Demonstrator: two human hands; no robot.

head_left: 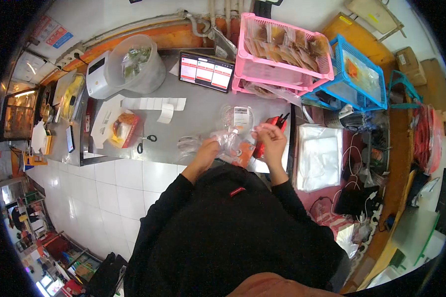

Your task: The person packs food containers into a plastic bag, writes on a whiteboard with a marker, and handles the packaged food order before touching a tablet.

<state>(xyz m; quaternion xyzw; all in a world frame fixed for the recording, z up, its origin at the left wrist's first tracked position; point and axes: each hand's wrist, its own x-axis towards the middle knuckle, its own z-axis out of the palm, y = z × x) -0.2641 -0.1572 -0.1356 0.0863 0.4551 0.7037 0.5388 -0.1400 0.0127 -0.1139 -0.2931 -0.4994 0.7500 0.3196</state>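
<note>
My left hand (206, 152) pinches the left side of a clear plastic bag (228, 140) in front of my chest, over the counter's near edge. An orange-printed panel (244, 154) shows at the bag's lower right; I cannot tell whether it is on the bag or inside. My right hand (273, 143) is closed at the bag's upper right edge, thumb and fingertips together. Just beyond the bag sits a clear round container (228, 117) with a white printed label (242, 118). A red holder (274, 122) with black tips sticking out stands behind my right hand.
On the counter (183, 121) lie black-handled scissors (146, 143), a label strip (151, 103) and an open food box (124, 129). Behind stand a clear tub (153, 74), a tablet (205, 72) and a pink basket (272, 67). Clear bags (319, 157) are stacked at right.
</note>
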